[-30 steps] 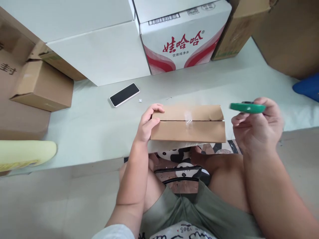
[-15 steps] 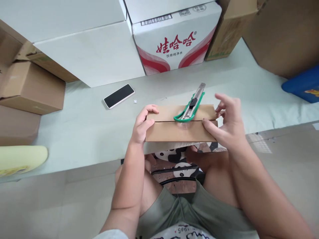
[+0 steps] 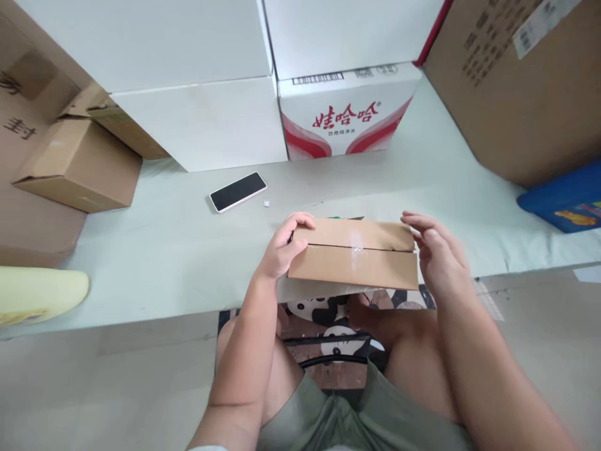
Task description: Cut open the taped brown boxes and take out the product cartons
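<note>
A long, pale green table (image 3: 178,263) extends across the area above a light grey floor (image 3: 117,388), with white boxes (image 3: 201,122) stacked at its rear and brown cartons (image 3: 526,106) positioned toward both ends.

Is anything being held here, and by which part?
The left hand grips the brown rectangular cardboard box by its left end. The right hand is at the right end; contact there cannot be told.

Seemingly a casual room in a home, cloth-covered table (image 3: 197,250) lined with white cartons (image 3: 188,50) and brown boxes (image 3: 516,113), panda print (image 3: 307,310) below, pale floor (image 3: 117,382).
</note>
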A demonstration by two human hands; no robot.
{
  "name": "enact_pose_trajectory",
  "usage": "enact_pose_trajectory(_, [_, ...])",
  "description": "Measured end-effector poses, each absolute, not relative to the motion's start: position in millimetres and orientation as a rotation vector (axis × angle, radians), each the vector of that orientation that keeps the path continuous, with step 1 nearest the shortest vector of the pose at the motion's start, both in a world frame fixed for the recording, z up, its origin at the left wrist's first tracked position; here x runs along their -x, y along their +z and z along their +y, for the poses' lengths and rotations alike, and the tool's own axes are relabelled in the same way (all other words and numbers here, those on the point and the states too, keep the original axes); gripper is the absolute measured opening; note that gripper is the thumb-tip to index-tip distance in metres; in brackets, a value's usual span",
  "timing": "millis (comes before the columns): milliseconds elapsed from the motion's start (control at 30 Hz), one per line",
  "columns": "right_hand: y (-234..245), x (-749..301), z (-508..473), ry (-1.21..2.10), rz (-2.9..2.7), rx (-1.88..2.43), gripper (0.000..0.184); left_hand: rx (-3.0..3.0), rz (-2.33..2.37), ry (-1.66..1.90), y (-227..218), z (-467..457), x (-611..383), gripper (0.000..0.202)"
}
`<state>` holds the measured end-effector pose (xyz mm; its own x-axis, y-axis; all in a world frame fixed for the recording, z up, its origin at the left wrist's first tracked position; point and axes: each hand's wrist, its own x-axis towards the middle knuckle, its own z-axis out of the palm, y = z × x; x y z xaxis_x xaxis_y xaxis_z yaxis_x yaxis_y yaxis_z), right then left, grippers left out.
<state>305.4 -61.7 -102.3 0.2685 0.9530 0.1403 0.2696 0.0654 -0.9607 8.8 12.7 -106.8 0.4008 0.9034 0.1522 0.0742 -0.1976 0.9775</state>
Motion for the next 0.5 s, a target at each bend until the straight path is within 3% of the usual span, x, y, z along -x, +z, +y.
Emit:
enact_pose_trajectory(133, [-97, -317, -28, 0.835, -1.172, 1.647, 0.028, -1.707, 0.847, 0.89, -101, 13, -1, 0.022])
enact_pose_trajectory(333, [-55, -308, 70, 1.163, -2.212, 1.759, 0.053, -1.768, 0.818, 0.735, -90, 8, 19, 0.017])
enact_pose_trajectory(500, [-46, -261, 122, 1.071, -2.739, 1.83, 0.06, -1.719, 0.79, 0.602, -85, 10, 24, 0.014])
